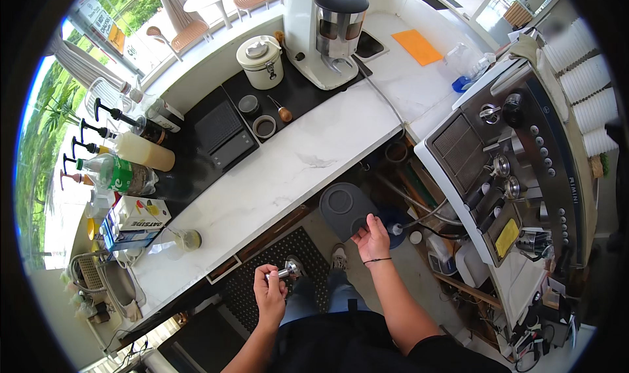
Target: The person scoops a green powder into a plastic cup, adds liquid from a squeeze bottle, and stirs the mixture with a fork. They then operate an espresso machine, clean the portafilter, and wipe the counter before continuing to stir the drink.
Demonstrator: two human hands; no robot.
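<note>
A metal coffee tamper is in my left hand, its round base turned away from my fingers. My right hand grips the near edge of a dark grey tamping mat, which has round recesses in it. Both hands are in front of my body, off the near side of the white marble-patterned counter. On the right is the espresso machine, with portafilters at its front. The mat is apart from both the counter and the machine.
At the back of the counter stand a coffee grinder and a lidded canister. Nearby are a black scale and a small cup. Pump bottles and cartons line the left. Hoses hang under the machine.
</note>
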